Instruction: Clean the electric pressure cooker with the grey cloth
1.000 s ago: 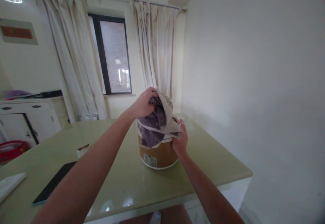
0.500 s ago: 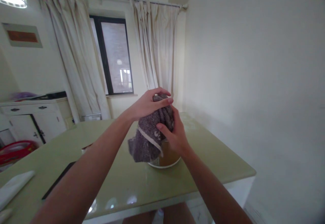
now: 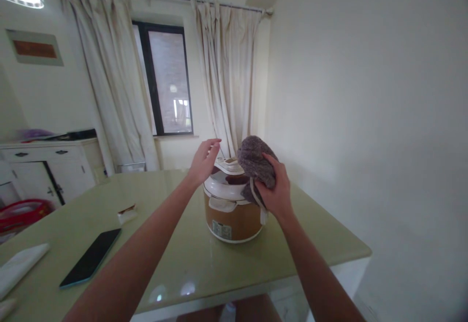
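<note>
A brown-grey cloth (image 3: 254,154) with a pale stripe is bunched in my right hand (image 3: 278,188), whose fingers wrap round it at the right side of a rice cooker (image 3: 237,220). Part of the cloth hangs down against the cooker's side. The cooker is brown and white, with a white lid and a label low on its front. My left hand (image 3: 205,159) is by the lid's left edge, holding nothing, its fingers slightly curled and apart. Whether it touches the lid I cannot tell.
On the green table (image 3: 171,258) a dark phone (image 3: 91,257) lies to the left, with a small white packet (image 3: 127,213) behind it. A white flat object (image 3: 22,266) is at the far left. The table's right corner (image 3: 367,253) is near the wall.
The cloth, held by both hands in front of the cooker before, has moved right in my right hand. My left hand has let go and shifted left, uncovering the cooker.
</note>
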Demonstrator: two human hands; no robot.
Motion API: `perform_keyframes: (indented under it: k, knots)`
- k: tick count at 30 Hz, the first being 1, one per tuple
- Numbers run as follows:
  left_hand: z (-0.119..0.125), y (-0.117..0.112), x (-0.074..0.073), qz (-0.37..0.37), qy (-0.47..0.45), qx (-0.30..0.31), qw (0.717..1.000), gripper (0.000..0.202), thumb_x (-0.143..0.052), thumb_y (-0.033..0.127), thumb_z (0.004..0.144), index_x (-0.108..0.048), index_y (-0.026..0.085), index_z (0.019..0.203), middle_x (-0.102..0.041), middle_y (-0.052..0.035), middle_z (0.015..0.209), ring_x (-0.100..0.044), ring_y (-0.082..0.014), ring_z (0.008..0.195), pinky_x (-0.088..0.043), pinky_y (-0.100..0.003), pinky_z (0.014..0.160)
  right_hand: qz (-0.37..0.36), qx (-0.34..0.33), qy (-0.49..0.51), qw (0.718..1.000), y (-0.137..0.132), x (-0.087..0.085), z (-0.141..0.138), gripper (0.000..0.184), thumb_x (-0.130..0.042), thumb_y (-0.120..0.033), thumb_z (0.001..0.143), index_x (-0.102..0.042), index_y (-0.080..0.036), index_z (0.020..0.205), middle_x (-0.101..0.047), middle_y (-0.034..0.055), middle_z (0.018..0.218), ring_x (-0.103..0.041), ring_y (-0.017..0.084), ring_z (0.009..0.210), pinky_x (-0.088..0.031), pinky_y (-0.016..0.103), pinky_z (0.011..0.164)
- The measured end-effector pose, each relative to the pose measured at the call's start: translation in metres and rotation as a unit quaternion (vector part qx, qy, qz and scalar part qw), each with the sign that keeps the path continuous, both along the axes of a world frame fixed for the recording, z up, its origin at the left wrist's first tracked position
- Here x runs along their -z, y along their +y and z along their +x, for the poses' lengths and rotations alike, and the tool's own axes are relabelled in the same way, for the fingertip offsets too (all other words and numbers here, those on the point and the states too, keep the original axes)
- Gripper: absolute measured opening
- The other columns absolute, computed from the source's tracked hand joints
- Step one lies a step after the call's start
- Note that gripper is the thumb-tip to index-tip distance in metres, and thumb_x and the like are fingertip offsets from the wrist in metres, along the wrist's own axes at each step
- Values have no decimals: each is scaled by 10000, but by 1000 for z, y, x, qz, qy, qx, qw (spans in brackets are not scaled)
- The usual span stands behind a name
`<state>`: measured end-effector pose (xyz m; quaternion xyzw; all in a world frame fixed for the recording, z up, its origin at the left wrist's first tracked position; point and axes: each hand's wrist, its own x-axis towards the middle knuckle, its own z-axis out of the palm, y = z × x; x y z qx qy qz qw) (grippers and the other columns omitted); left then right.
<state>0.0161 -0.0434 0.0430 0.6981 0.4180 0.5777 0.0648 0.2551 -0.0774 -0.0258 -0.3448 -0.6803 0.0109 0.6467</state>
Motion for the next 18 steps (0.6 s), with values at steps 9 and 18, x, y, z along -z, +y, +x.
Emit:
perform_keyframes:
  k: [9, 18]
  knots:
    - [-18, 57, 110, -60, 40, -53, 996, 493, -379, 363, 991, -744, 198, 1277, -724, -115, 1371, -579, -290, 1384, -386, -516, 1258, -63, 41, -283, 956, 14, 0, 3, 576, -804, -419, 843, -648, -266, 1375, -544, 123, 1446, -510, 328, 1317, -423, 501, 1150]
    - [-62, 48, 124, -81, -76, 38, 993, 569, -436, 517, 1015, -618, 178, 1434, -653, -130, 1489, -574, -313, 1400, -391, -515, 1257, -4, 126, -494, 860, 4, -45, -115, 232, -647, -296, 990, -742, -171, 1161, -659, 161, 1248, -552, 339, 1196, -479, 504, 972]
